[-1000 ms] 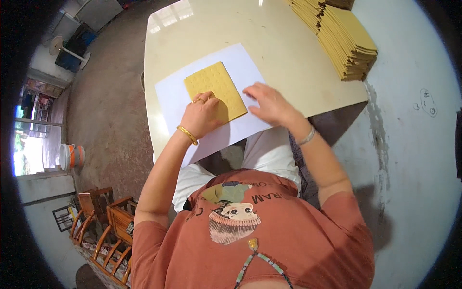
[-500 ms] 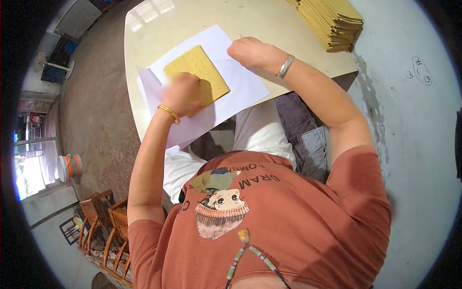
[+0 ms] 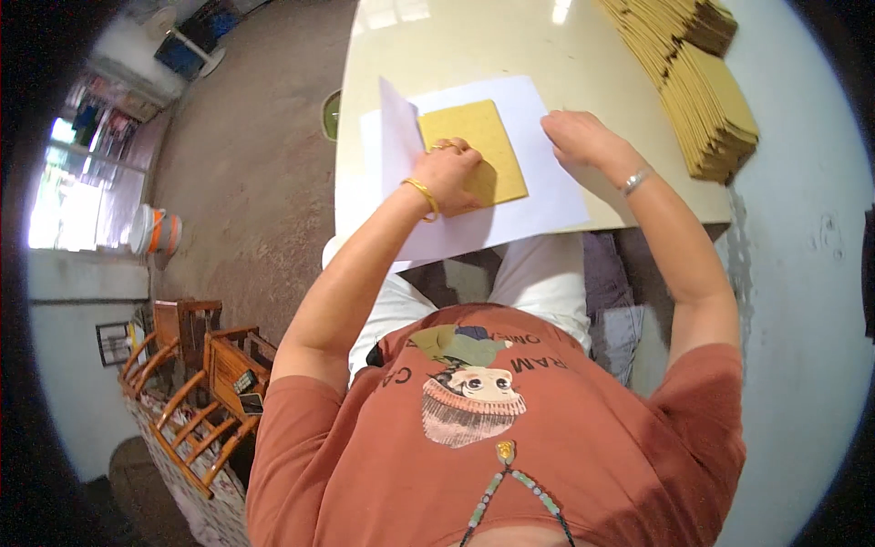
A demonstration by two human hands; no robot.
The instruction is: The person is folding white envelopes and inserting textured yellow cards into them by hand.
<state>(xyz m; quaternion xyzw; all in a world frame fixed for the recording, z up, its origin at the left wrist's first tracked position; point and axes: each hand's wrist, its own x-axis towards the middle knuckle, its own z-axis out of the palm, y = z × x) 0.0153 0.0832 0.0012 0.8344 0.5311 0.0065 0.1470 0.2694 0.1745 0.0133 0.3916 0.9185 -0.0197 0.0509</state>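
A stack of yellow paper (image 3: 497, 150), square and thin, lies on large white paper (image 3: 552, 187) on the table in front of me. My left hand (image 3: 448, 173), wearing a ring and a gold bangle, presses on the stack's left part with curled fingers. Beside it the white paper's left side stands bent up in a flap (image 3: 397, 123). My right hand (image 3: 588, 141), with a silver bangle, is closed at the white paper's right edge. Its fingertips are turned away, so whether it pinches the paper is hidden.
Folded yellow paper bundles (image 3: 706, 114) are piled on the right of the cream table (image 3: 483, 41), near the wall (image 3: 802, 301). A green basin (image 3: 331, 116) shows beyond the table's left edge. Wooden chairs (image 3: 223, 365) and a white-orange bucket (image 3: 155, 230) stand at left.
The whole view has shifted, putting table and hands farther right in the picture. Against the papers, both hands keep about the same places; the left was blurred before and is sharp now.
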